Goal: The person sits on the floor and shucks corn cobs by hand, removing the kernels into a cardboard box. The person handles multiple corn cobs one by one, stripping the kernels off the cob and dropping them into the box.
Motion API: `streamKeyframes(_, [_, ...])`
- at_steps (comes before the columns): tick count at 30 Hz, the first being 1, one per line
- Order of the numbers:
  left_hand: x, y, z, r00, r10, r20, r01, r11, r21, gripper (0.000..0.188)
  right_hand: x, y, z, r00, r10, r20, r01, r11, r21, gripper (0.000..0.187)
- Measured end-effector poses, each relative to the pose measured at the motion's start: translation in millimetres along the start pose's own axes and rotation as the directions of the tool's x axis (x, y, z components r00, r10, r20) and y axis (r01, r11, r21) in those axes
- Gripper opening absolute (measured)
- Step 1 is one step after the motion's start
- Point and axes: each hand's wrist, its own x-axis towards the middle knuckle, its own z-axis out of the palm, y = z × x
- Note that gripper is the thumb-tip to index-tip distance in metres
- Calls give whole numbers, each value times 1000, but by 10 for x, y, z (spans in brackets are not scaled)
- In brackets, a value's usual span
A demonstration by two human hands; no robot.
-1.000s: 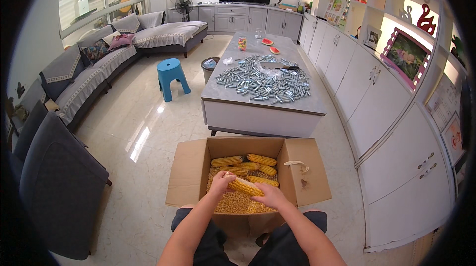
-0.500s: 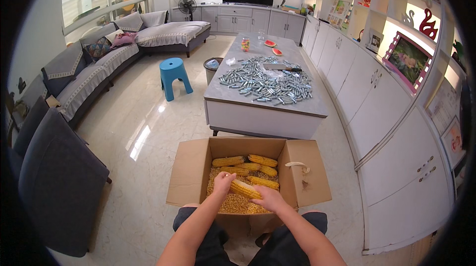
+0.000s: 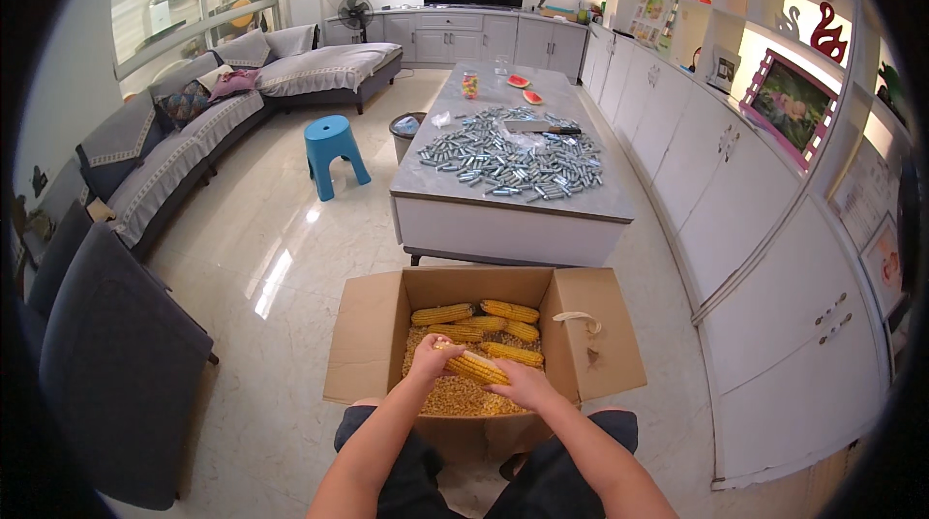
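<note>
Between my two hands, over an open cardboard box (image 3: 363, 330), is a yellow ear of corn (image 3: 476, 368) with a paler strip along its upper side. My right hand (image 3: 525, 385) grips its lower right end, fingers wrapped round it. My left hand (image 3: 432, 358) is closed about the other end, thumb and fingers pressed onto the kernels; its fingertips are partly hidden. Loose corn kernels (image 3: 463, 397) cover the bottom of the box. Several more ears of corn (image 3: 512, 355) lie on them, mostly toward the far side.
Beyond the box stands a grey-topped table (image 3: 426, 192) bearing many small metallic cylinders (image 3: 503, 161), a knife (image 3: 542, 128) and cut watermelon (image 3: 533, 97). A blue stool (image 3: 332, 147) and a bin (image 3: 402, 137) are left of it; white cabinets (image 3: 716, 190) line the right. A dark chair (image 3: 116, 364) stands near left.
My left hand has shifted slightly, its fingers now lying lower against the ear of corn. The right hand keeps its grip. The whole view has moved a little.
</note>
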Motion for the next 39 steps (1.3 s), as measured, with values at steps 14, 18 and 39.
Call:
streamKeyframes(14, [-43, 116, 61, 998, -66, 14, 66, 998, 16, 35, -8, -111, -108, 990, 111, 85, -115, 992, 45, 52])
streamKeyframes(18, [-31, 46, 52, 998, 18, 55, -17, 1000, -21, 34, 27, -87, -119, 984, 157, 79, -164, 983, 83, 49])
streamKeyframes(39, [-191, 9, 316, 835, 526, 163, -549, 777, 307, 25, 302, -69, 118, 893, 448, -34, -388, 808, 443, 61])
